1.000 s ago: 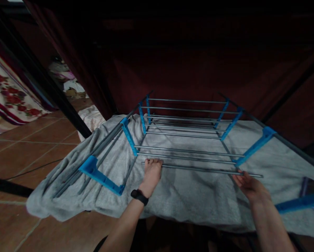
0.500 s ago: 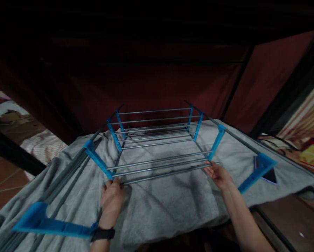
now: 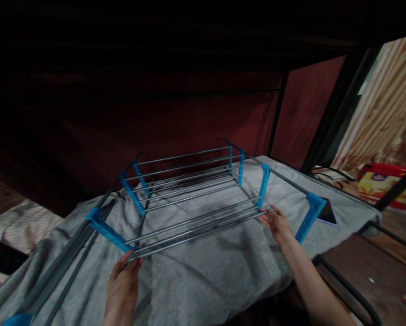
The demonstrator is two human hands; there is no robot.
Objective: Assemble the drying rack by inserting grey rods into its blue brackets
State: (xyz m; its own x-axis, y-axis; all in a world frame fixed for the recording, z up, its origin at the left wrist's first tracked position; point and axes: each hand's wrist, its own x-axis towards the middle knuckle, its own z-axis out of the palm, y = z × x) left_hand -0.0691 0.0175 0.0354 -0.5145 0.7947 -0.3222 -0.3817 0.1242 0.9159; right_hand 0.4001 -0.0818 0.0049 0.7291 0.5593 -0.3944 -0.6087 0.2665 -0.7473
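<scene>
A partly built rack (image 3: 192, 181) of grey metal tubes and blue plastic brackets lies on a grey blanket (image 3: 203, 285). The loose grey metal tube (image 3: 203, 234) spans its near side, held at both ends. My left hand (image 3: 123, 283) is closed on the tube's left end, just below a blue bracket (image 3: 109, 232). At the other end, my right hand (image 3: 275, 224) pinches the tube near the foot of the right bracket (image 3: 264, 185). Another blue bracket (image 3: 310, 217) stands nearer on the right rail.
Several grey tubes (image 3: 58, 267) lie along the blanket's left side. A dark phone-like slab (image 3: 329, 213) rests behind the near right bracket. Dark red panels (image 3: 175, 117) stand behind, and a red-yellow package (image 3: 381, 181) sits at far right.
My view has turned right. My left hand has come round from the bracket's foot to the tube's left end. The tube sits slightly raised; my right hand still holds its end.
</scene>
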